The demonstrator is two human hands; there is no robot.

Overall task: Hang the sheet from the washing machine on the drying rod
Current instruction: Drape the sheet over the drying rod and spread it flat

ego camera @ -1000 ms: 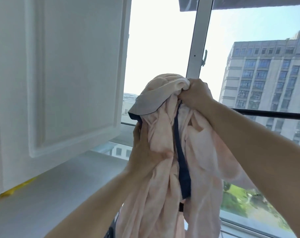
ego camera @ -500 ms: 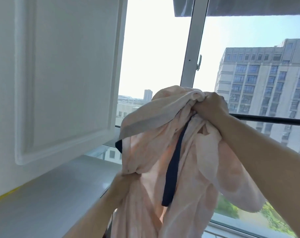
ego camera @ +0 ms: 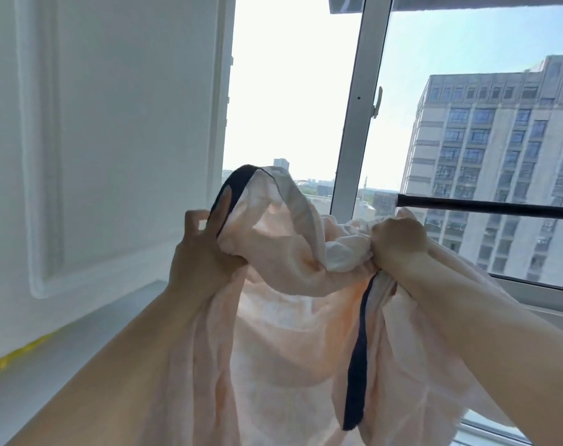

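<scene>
Both hands hold the sheet point(ego camera: 283, 317) up: left hand point(ego camera: 202, 255) pinches a dark-trimmed edge, right hand point(ego camera: 399, 243) fists a bunched wad just under the rod point(ego camera: 486, 206). Spreading the slack between grips before lifting over should prevent clumping.

At nine o'clock we see a white panelled cabinet door point(ego camera: 112, 140), with a pale surface point(ego camera: 64, 358) beneath it and a yellow scrap point(ego camera: 13, 355) at its foot. From twelve to three o'clock a white-framed window point(ego camera: 357, 101) admits bright daylight, and a grey tower block point(ego camera: 499, 149) stands outside.
</scene>
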